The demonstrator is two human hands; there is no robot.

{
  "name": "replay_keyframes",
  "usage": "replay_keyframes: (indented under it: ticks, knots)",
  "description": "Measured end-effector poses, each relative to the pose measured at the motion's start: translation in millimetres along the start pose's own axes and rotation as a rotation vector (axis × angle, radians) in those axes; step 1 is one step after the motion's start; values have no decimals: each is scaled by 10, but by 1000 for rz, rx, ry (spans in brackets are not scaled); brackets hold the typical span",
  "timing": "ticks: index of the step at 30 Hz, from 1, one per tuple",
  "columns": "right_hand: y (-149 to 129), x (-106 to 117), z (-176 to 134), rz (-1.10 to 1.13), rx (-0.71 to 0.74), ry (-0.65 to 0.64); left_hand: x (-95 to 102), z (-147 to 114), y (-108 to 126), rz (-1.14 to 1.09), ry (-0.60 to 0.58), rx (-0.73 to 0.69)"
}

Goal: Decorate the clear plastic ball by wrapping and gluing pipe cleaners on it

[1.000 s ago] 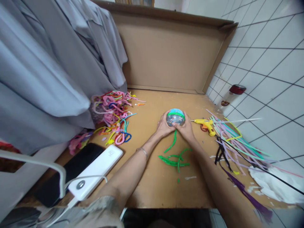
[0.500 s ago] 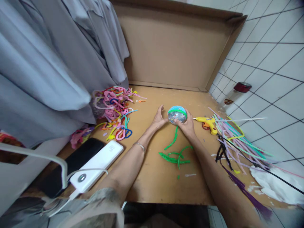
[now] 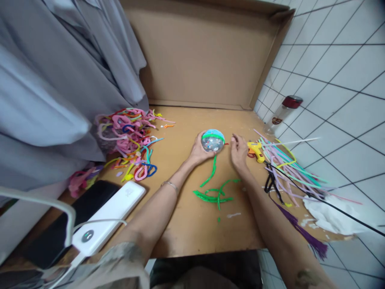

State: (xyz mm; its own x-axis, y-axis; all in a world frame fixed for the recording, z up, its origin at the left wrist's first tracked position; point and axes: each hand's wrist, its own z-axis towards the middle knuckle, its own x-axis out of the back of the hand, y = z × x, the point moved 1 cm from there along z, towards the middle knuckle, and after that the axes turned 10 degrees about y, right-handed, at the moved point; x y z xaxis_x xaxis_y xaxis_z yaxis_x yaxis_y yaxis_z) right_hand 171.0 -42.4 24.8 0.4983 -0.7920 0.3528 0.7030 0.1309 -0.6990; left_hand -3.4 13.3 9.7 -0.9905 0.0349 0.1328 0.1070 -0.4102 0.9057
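A small clear ball [image 3: 213,143] with a light-blue top and a bright green band around it is in my left hand [image 3: 199,150]. The fingers wrap its left side and the thumb lies under its lower edge. My right hand [image 3: 239,151] is apart from the ball, with loosely bent fingers and nothing visible in them. Just right of it lies a yellow glue gun [image 3: 256,151], its nozzle hidden behind the hand. Below the ball, a green strip [image 3: 213,171] and several green fuzzy pieces [image 3: 212,196] lie on the table.
Tangled pink and multicoloured pipe cleaners [image 3: 129,132] pile up at left, near a white power bank [image 3: 110,216] and a black phone-like slab [image 3: 75,220]. Pastel stems [image 3: 282,166], a purple tassel [image 3: 300,230], white tissue [image 3: 327,214] and a red-lidded jar [image 3: 284,114] occupy the right. Cardboard [image 3: 198,56] stands behind.
The ball has passed from my right hand into my left. My right hand has let go and drawn away to the right, beside the glue gun. The camera view has shifted slightly.
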Motion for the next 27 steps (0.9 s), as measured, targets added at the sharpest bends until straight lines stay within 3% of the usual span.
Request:
replay_keyframes:
  ticks: [3,10,13,16,22,27]
  knots:
    - [-37,96,73,-289,33,36,33,26,7,-56,65,53]
    - [-182,-136,183,-678,199,-363,253,192,-136,-165,240,107]
    - [-193,-265,212,-753,201,-453,311,236,-223,-206,301,107]
    - [-204,-343,218,-796,224,-487,295,217,-240,-287,247,60]
    - [-162,-429,197,-645,258,-510,210,143,-150,-311,151,15]
    - [-86,-487,215,-263,-5,-477,252,187,-159,-346,221,31]
